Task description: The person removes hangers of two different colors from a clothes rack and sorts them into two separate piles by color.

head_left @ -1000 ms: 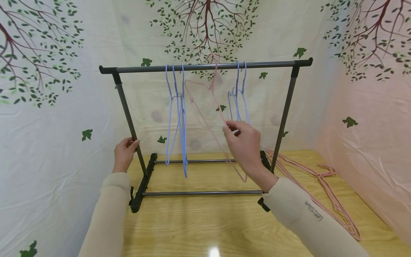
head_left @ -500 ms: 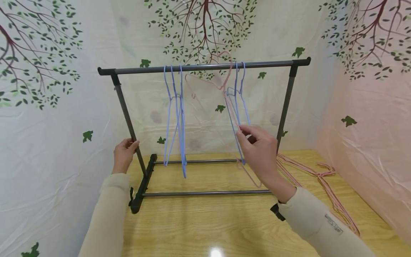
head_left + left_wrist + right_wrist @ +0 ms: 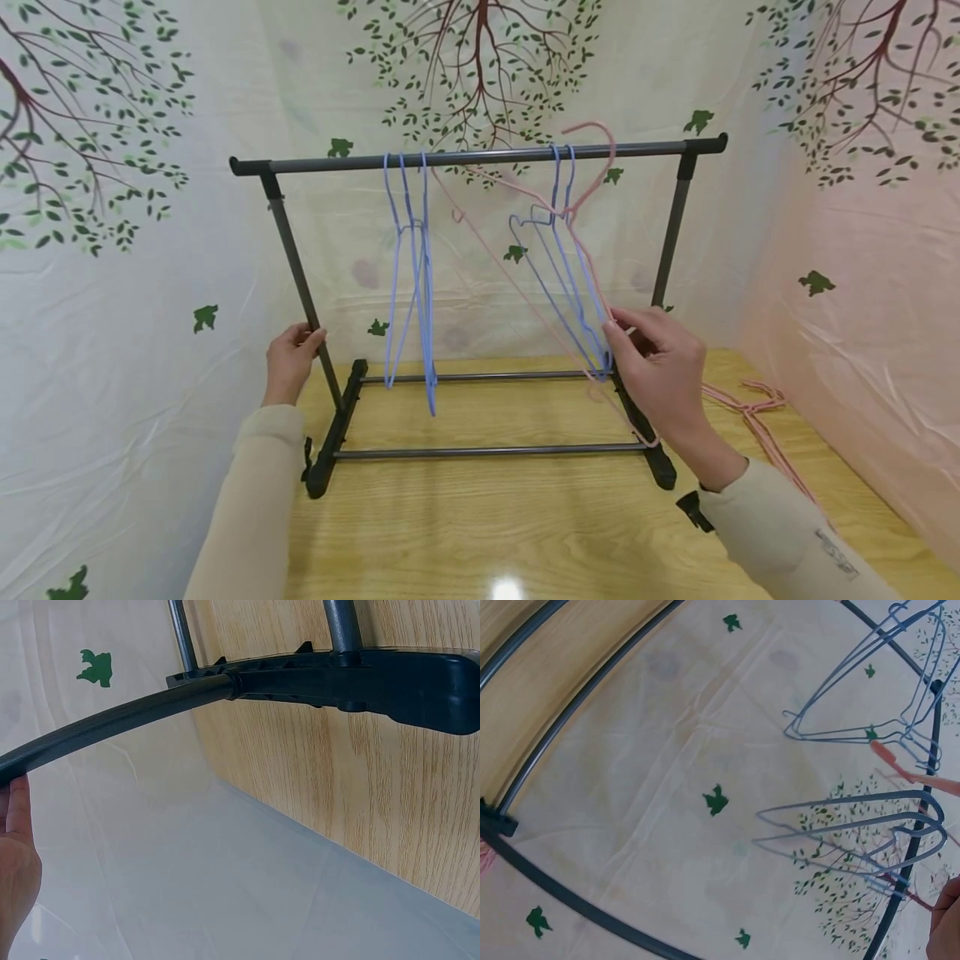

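My right hand (image 3: pixel 660 371) pinches a pink clothes hanger (image 3: pixel 592 258) by one sloping side. The hanger is tilted, and its hook rises above the black rail (image 3: pixel 487 156) of a clothes rack, near the rail's right half. Whether the hook has crossed over the rail, I cannot tell. Only the edge of that hand (image 3: pixel 946 922) shows in the right wrist view. On the left, my left hand (image 3: pixel 292 358) grips the rack's left post (image 3: pixel 296 258); in the left wrist view fingers (image 3: pixel 20 806) touch this post (image 3: pixel 127 716) from below.
Three blue hangers (image 3: pixel 430 317) hang left of centre on the rail, and two blue hangers (image 3: pixel 551 250) hang behind the pink one. Several pink hangers (image 3: pixel 761 412) lie in a pile on the wooden table (image 3: pixel 480 525), right of the rack. Patterned sheeting (image 3: pixel 885 275) surrounds the table.
My right hand has moved right with the pink hanger, whose hook is now right of the two blue hangers' hooks. Those two blue hangers have swung. My left hand stays on the post.
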`<state>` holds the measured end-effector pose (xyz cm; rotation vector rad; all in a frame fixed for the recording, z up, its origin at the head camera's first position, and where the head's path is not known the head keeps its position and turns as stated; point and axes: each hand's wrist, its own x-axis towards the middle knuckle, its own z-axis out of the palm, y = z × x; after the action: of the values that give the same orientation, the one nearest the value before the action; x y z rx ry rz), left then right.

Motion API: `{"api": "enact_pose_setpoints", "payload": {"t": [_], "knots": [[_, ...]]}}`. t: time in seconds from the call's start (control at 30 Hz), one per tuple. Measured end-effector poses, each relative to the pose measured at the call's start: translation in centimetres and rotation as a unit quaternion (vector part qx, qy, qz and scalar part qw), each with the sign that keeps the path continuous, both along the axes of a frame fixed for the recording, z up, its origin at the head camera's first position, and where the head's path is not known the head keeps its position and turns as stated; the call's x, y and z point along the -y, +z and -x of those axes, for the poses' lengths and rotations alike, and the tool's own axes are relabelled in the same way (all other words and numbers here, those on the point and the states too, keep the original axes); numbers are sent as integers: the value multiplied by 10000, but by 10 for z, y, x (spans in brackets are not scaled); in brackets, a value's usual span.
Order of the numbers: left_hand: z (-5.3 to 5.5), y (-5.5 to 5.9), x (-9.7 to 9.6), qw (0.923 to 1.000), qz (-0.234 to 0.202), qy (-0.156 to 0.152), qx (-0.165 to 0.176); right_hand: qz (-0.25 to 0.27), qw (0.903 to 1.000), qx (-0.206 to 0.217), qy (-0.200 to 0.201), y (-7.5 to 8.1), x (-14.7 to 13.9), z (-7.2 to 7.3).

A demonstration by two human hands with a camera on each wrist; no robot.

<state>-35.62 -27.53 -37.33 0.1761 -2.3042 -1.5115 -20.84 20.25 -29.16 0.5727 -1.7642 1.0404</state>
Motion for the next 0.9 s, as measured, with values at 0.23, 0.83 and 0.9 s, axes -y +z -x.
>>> {"api": "enact_pose_setpoints", "payload": {"t": [0.23, 0.83, 0.9], "knots": [[2, 0, 0, 10000, 22, -56, -24, -3, 9995, -323, -44, -17, -26, 2], [2, -2, 1, 10000, 69, -1, -65, 944, 9856, -1293, 541, -19, -62, -14], [3, -2, 1, 10000, 74, 3, -66, 1132, 9832, -1353, 479, -16, -63, -14]]}}
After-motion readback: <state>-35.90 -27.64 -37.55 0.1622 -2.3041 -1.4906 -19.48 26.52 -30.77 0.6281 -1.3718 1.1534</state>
